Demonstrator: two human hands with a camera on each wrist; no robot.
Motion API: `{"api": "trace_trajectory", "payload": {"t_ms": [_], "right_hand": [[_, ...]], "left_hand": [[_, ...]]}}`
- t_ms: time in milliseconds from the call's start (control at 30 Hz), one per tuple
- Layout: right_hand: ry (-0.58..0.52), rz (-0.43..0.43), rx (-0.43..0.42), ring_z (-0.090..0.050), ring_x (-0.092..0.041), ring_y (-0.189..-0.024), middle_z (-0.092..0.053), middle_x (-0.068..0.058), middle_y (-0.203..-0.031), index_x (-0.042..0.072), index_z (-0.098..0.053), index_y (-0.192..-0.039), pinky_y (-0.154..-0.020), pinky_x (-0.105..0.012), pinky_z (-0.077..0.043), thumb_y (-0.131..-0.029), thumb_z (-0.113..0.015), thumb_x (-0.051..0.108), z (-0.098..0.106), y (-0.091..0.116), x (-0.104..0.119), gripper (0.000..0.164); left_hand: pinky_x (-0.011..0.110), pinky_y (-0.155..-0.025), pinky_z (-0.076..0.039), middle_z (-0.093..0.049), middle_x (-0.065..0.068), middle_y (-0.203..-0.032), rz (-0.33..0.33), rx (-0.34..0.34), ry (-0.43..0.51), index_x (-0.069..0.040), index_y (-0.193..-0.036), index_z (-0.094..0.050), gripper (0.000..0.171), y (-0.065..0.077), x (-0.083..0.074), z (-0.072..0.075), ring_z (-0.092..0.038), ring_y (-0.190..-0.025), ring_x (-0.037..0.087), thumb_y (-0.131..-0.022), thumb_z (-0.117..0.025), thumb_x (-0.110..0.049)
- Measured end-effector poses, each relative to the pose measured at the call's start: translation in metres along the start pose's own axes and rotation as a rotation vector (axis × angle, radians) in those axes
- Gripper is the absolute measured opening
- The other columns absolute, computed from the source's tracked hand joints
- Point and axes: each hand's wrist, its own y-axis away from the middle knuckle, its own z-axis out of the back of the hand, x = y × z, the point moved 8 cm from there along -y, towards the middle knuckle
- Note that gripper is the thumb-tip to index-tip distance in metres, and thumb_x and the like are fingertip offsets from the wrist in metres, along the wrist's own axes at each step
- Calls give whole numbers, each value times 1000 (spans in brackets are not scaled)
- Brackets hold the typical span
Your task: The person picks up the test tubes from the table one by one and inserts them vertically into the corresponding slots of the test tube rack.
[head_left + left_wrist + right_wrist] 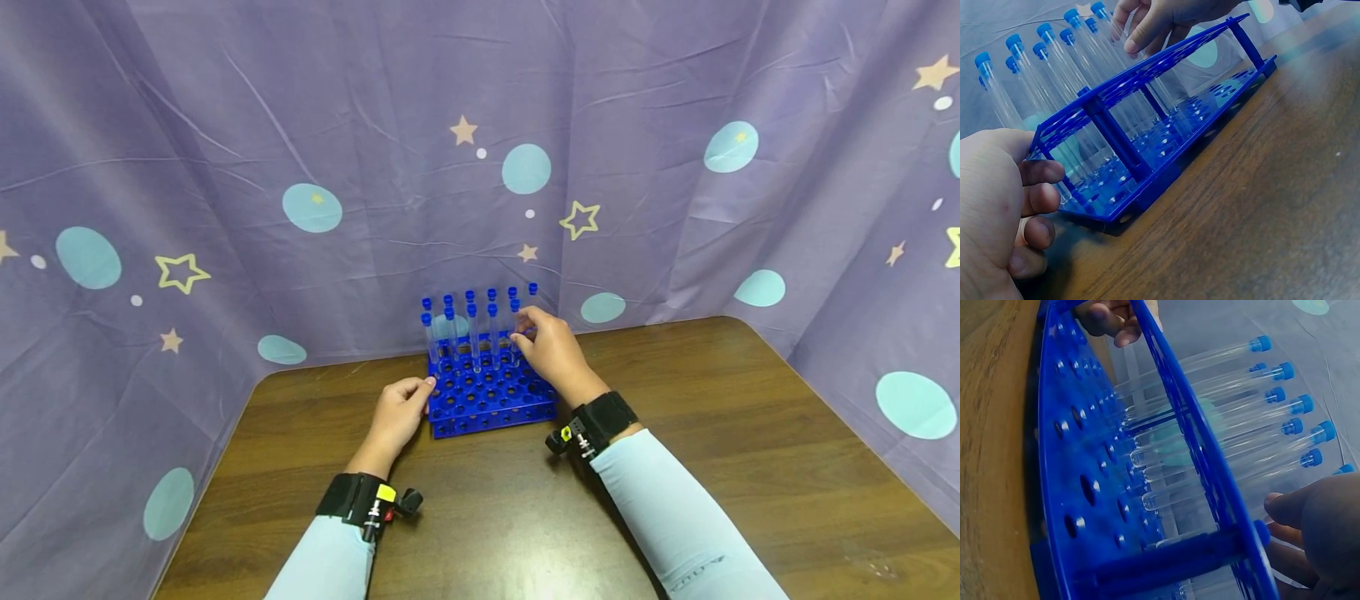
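Note:
A blue test tube rack (491,400) stands on the table, with several clear blue-capped test tubes (474,337) upright in its far rows. My left hand (397,412) grips the rack's left end, thumb at the top plate and fingers curled beside it, as the left wrist view shows. At the right end of the nearer tube row, my right hand (555,354) has its thumb and fingers bent about a test tube (515,308). That tube stands in the rack; in the right wrist view the thumb (1294,503) partly hides it. The rack's nearer holes hold no tubes.
The brown wooden table (480,517) extends around the rack on both sides and in front. A purple curtain (390,167) with stars and teal spots hangs close behind the tubes. Both wrists wear black straps (607,417) with small cameras.

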Motion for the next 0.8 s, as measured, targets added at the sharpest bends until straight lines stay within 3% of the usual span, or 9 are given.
{"api": "trace_trajectory", "payload": {"t_ms": [633, 800], "right_hand": [[26, 40, -14, -84, -29, -97, -83, -11, -111, 4, -74, -128, -88, -46, -67, -103, -85, 16, -4, -2, -5, 30], [17, 45, -21, -83, -27, -94, -83, -11, -106, 4, -73, -134, -86, -45, -67, -102, -85, 16, -2, -1, -5, 36]], "left_hand": [[27, -79, -48, -61, -6, -66, 8, 1, 2, -5, -89, -80, 36, 1, 1, 0, -61, -73, 16, -114, -70, -29], [26, -78, -48, -61, -8, -66, -6, 8, 10, -4, -90, -81, 36, 0, -2, 0, -61, -73, 14, -114, -70, -29]]}}
